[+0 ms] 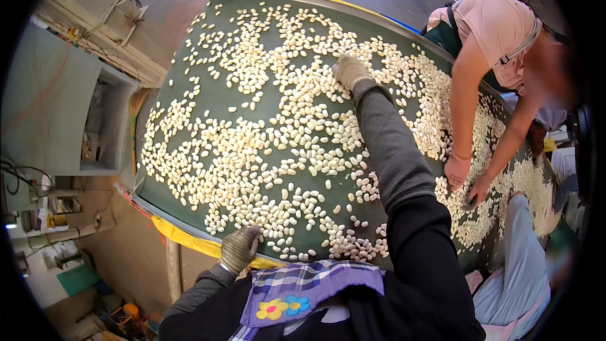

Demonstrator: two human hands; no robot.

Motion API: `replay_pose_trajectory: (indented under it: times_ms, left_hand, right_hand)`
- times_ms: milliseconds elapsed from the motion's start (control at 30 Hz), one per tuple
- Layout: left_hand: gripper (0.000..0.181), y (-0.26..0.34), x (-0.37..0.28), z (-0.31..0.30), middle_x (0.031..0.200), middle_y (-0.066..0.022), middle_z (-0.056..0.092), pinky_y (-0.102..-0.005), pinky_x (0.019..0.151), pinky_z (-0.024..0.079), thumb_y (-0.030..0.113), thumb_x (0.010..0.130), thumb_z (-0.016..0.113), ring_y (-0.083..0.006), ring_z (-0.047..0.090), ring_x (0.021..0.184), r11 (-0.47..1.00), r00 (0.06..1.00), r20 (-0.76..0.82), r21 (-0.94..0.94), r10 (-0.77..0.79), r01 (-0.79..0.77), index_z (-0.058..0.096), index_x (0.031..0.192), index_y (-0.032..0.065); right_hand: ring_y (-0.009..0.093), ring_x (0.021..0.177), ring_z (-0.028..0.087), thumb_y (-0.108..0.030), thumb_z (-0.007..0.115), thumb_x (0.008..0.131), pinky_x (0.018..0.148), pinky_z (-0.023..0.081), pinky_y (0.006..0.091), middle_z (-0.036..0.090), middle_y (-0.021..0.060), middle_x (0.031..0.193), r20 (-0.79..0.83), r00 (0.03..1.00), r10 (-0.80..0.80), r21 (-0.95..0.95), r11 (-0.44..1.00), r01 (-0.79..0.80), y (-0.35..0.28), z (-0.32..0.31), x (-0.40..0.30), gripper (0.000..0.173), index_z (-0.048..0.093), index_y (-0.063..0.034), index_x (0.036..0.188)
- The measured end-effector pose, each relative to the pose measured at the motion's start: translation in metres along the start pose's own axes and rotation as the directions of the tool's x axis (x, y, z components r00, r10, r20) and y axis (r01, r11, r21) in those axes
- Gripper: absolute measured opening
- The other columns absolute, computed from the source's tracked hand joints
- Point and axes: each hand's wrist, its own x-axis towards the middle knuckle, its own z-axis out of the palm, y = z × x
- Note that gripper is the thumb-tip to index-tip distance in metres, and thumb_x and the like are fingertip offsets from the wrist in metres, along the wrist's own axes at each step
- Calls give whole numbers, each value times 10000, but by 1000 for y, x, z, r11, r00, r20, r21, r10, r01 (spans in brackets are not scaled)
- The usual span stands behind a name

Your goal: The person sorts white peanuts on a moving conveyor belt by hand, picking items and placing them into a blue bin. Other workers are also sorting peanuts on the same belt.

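Observation:
Many white beans [236, 142] lie scattered in loose patches over a dark green table surface [215, 99]. My right hand [349, 71], in a pale knit glove, reaches far across and touches the beans near the upper middle; its fingertips are partly hidden, so whether it holds a bean cannot be told. My left hand [240, 248], in a striped knit glove, rests at the near edge beside the beans, fingers curled with thumb and fingertips close together. What, if anything, lies between those fingertips is too small to tell.
Across the table on the right, a person in a pink shirt [492, 19] bends over with both hands among the beans. Another person's light blue sleeve [518, 237] reaches in at the lower right. Yellow cloth [187, 241] lines the near edge. A grey cabinet [57, 99] and broom [136, 118] stand left.

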Motion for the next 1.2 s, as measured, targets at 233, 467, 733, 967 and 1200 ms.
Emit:
replay_pose_trajectory:
  times_ms: [233, 467, 733, 967, 1200]
  left_hand:
    - [127, 11, -6, 25, 836, -151, 687, -418, 668, 542, 90, 910, 643, -340, 688, 770, 1000, 998, -67, -5, 19, -19, 641, 1036, 78]
    - [244, 51, 26, 42, 843, -52, 677, -220, 568, 507, 224, 1011, 542, -110, 644, 707, 379, 897, 357, -816, -260, 435, 645, 1047, 6]
    - [669, 115, 31, 107, 1148, -53, 578, -229, 859, 532, -49, 868, 685, -84, 573, 1098, 716, 902, -132, -566, 411, -409, 369, 1452, 27]
    - [284, 99, 121, 44, 922, -32, 730, -227, 612, 511, 286, 933, 681, -112, 641, 716, 617, 902, 144, -685, -408, 388, 700, 1065, 35]
    - [311, 82, 191, 54, 1072, -186, 716, -451, 892, 525, 348, 973, 577, -382, 672, 1036, 898, 945, -80, 297, -316, 325, 644, 1175, 121]
  right_hand:
    - [66, 546, 526, -320, 543, 975, 392, 371, 174, 615, 19, 729, 196, 951, -237, 919, -293, -263, 16, 30, -161, 281, 625, -72, 870]
    - [95, 577, 574, -286, 526, 1000, 413, 380, 187, 625, 53, 765, 325, 899, -294, 741, -512, -435, -5, 82, -314, 274, 622, -67, 866]
    - [122, 804, 605, -125, 586, 940, 701, 511, 280, 637, 39, 903, -368, 878, -305, 741, 474, 475, -2, 97, -398, 97, 641, -52, 973]
    - [86, 802, 553, -186, 589, 958, 731, 474, 252, 642, 10, 867, -207, 975, 80, 922, 350, 167, 52, 61, -407, 154, 637, -40, 956]
    - [85, 781, 564, -154, 594, 965, 733, 476, 247, 640, 11, 855, -120, 979, 164, 948, 313, 63, 110, 66, -446, 125, 636, -37, 949]
